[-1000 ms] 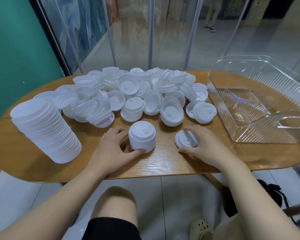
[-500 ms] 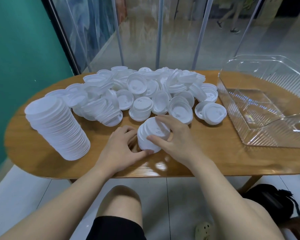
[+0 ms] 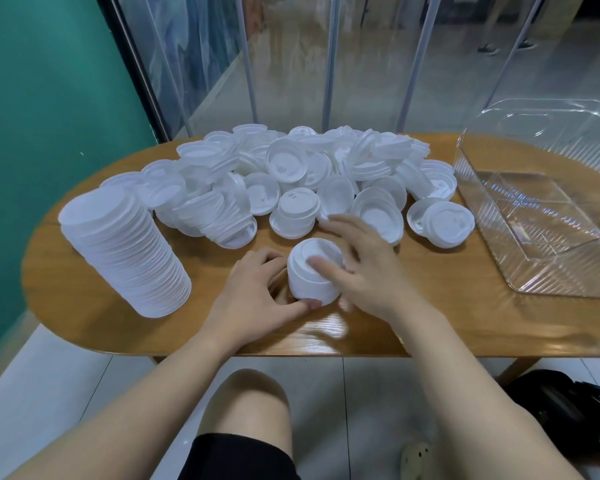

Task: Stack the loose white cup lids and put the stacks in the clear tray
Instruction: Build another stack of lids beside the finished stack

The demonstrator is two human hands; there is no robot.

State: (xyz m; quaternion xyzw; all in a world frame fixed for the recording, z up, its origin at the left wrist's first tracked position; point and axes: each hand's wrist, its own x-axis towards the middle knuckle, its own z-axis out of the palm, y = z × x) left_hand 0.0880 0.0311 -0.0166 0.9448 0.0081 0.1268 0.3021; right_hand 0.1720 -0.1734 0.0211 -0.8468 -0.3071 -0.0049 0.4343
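White small stack (image 3: 313,276) growing at centre: left hand (image 3: 253,299) gripping it, right hand (image 3: 359,268) fingers loose, thumb touching top. Tall stack (image 3: 123,252) waiting left; loose lids (image 3: 291,174) heaping behind; clear tray (image 3: 534,188) right, holding nothing.

No legible text, label, brand or number anywhere, the embossed marks on the lids (image 3: 298,201) too faint

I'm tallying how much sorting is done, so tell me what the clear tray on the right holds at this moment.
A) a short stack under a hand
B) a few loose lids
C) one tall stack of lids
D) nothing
D: the clear tray shows only its bare ribbed floor, while the tall stack of lids stands on the wooden table at the left.
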